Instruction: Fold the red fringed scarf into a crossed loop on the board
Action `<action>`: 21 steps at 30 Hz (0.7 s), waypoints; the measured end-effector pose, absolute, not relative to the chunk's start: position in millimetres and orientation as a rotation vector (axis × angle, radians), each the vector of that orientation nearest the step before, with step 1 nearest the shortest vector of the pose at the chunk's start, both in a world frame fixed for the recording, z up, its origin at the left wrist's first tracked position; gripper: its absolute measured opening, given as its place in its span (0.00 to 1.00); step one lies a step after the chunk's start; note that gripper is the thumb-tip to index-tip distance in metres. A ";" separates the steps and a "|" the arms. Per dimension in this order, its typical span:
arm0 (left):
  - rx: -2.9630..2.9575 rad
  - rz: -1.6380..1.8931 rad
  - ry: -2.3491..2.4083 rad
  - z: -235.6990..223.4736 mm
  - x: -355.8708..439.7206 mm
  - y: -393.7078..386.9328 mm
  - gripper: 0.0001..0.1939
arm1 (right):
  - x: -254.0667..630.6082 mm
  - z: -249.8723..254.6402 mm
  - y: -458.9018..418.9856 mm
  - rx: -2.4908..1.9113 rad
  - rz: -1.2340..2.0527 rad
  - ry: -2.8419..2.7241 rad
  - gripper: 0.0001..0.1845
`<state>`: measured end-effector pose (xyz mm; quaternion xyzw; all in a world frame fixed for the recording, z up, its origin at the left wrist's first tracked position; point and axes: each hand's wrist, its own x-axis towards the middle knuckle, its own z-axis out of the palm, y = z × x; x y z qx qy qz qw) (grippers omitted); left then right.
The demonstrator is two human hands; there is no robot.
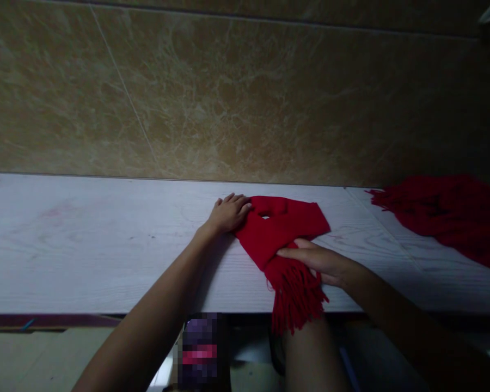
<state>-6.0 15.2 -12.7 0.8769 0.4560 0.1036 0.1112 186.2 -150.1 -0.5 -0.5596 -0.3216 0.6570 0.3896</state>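
A red fringed scarf (288, 226) lies folded over itself on the white wood-grain table, with a small gap showing in the middle of the fold. Its tassels (298, 296) hang over the front edge. My left hand (231, 212) rests flat on the scarf's upper left corner, fingers stretched out. Near the tassels, my right hand (314, 258) grips the scarf's lower end, thumb on top and some fingers hidden under the cloth.
A heap of red fringed cloth (453, 215) lies at the table's right end. Behind the white table (85, 245) stands a brown marbled tile wall (228, 98). Below the front edge are my leg (314, 354) and a pixelated patch (200, 351).
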 end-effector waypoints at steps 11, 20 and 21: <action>2.380 0.539 1.603 -2.8 -15.8 20.2 0.29 | 257.3 35.3 -155.6 -1.794 1.676 -1.358 0.28; 2.145 0.561 1.743 -1.0 -22.6 28.4 0.24 | 284.8 19.3 -79.2 -2.092 0.425 -1.305 0.24; 2.053 0.672 1.638 -1.9 -20.7 30.0 0.23 | 280.2 17.4 -75.2 -2.070 0.393 -1.299 0.23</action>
